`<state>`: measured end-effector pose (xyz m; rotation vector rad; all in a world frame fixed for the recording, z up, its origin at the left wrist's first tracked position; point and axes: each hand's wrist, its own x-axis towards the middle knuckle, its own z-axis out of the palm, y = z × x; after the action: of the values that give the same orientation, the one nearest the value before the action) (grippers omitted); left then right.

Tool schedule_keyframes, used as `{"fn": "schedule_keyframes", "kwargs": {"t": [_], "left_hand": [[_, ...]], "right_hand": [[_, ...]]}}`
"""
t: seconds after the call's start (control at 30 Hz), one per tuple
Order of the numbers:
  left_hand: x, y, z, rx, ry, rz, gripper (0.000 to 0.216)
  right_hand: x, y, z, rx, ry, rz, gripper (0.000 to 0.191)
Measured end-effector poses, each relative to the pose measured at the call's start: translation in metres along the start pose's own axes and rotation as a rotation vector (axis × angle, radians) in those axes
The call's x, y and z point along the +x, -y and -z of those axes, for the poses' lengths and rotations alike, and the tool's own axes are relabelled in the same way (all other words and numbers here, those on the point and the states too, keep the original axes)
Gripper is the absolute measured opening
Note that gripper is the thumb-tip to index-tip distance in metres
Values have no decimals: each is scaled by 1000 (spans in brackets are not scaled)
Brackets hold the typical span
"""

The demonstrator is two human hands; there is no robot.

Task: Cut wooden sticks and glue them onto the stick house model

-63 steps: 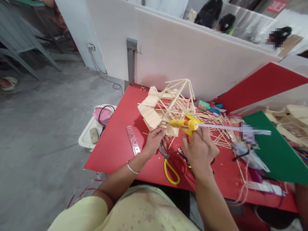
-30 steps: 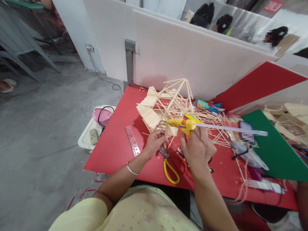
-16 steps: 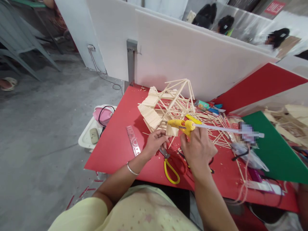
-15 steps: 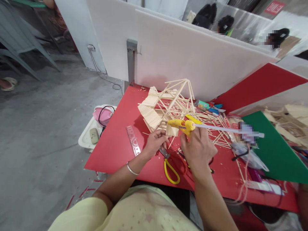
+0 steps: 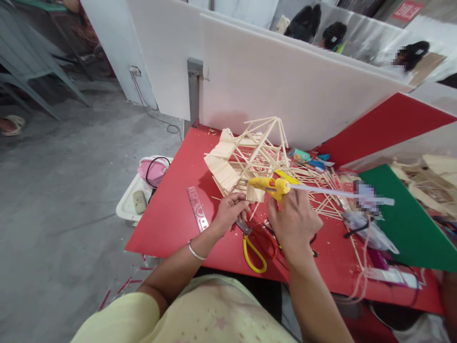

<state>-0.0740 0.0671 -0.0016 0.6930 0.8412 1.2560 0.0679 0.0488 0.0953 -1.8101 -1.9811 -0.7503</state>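
Note:
In my right hand (image 5: 294,221) is a yellow glue gun (image 5: 269,186), its nozzle pointing left and a long clear glue stick (image 5: 328,191) sticking out behind. My left hand (image 5: 232,209) pinches the near edge of a small panel of wooden sticks (image 5: 254,193), right under the nozzle. That panel sits at the front of a model house frame (image 5: 260,143) built from thin wooden sticks, with ribbed slabs (image 5: 222,172) on its left side. Whether the panel is joined to the frame I cannot tell.
Yellow-handled scissors (image 5: 253,252) and a clear ruler (image 5: 197,209) lie on the red table (image 5: 160,228). Loose sticks (image 5: 321,195) are scattered right of the frame, near a plastic bag (image 5: 371,233). A green board (image 5: 407,219) stands at right, white partitions (image 5: 285,81) behind.
Almost nothing differs. Both hands, the glue gun and the stick panel keep their places; the glue stick's rear end sits very slightly farther right.

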Motion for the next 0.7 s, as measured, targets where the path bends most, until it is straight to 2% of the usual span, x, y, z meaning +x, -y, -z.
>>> {"fn": "schedule_keyframes", "kwargs": {"t": [0.13, 0.23, 0.4, 0.53, 0.7], "left_hand": [[-1, 0, 1, -4, 7, -7, 26], [-1, 1, 3, -13, 5, -16, 28], [-2, 4, 7, 2, -7, 2, 34], [-4, 5, 5, 16, -16, 9, 35], [-8, 7, 3, 36, -31, -7, 29]], "right_hand": [[-4, -7, 1, 78, -5, -31, 28], [-13, -21, -4, 140, 0, -133, 34], [-42, -65, -10, 346, 130, -322, 46], [-71, -105, 3, 437, 237, -473, 48], [-105, -142, 20, 503, 244, -714, 45]]}}
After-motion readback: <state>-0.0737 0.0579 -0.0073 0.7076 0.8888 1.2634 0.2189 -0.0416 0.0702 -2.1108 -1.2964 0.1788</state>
